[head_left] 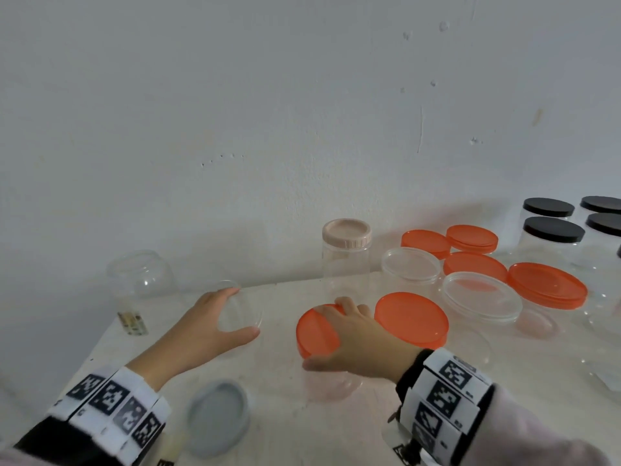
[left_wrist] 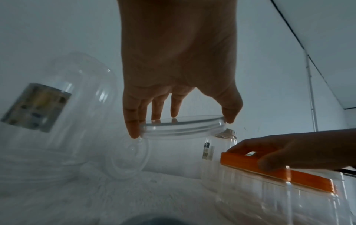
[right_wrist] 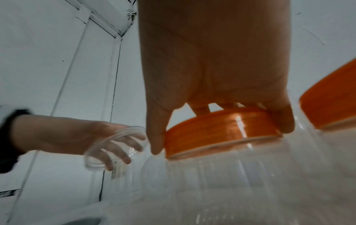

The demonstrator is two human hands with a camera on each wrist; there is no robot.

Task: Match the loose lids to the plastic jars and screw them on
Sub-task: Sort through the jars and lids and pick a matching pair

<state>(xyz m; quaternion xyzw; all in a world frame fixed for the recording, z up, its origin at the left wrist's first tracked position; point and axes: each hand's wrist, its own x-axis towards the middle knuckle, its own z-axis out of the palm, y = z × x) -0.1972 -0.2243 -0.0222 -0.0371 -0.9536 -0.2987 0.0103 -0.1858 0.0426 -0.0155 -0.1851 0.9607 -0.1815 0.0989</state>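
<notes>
Orange lid (head_left: 317, 332): sat tilted on a clear jar (head_left: 331, 385) at table centre-front, right hand on top of it.
R hand (head_left: 361, 338): fingers curled over lid rim, thumb (right_wrist: 157, 137) on near edge, other fingers on far edge; gripped the lid, per right wrist view.
Jar: upright on table (head_left: 275, 415), see-through, just beside 2nd jar w/ orange lid (head_left: 411, 319) on its right.
Clear lid (head_left: 240, 306): held off the table in L hand, left of the orange lid; apart from it.
L hand (head_left: 208, 326): thumb (left_wrist: 232, 112) on one rim side, fingers (left_wrist: 132, 121) on the other, pinching clear lid across its width; lid roughly level in left wrist view.
Open jar (head_left: 141, 280): far left, no lid, label (head_left: 132, 322) low on its side; near L hand, not touching.
Grey lid (head_left: 218, 417): front-left on table, blurred, below L wrist.
Pink-lid jar (head_left: 346, 257): tall, capped, behind R hand nr wall.
Back right: orange lids (head_left: 472, 238) and clear lids (head_left: 480, 295) on jars, clustered close.
Black-lid jars (head_left: 552, 230): far right, capped, partly cut by frame edge.
Wrists: both wore bands (head_left: 447, 395) w/ black-white markers.
</notes>
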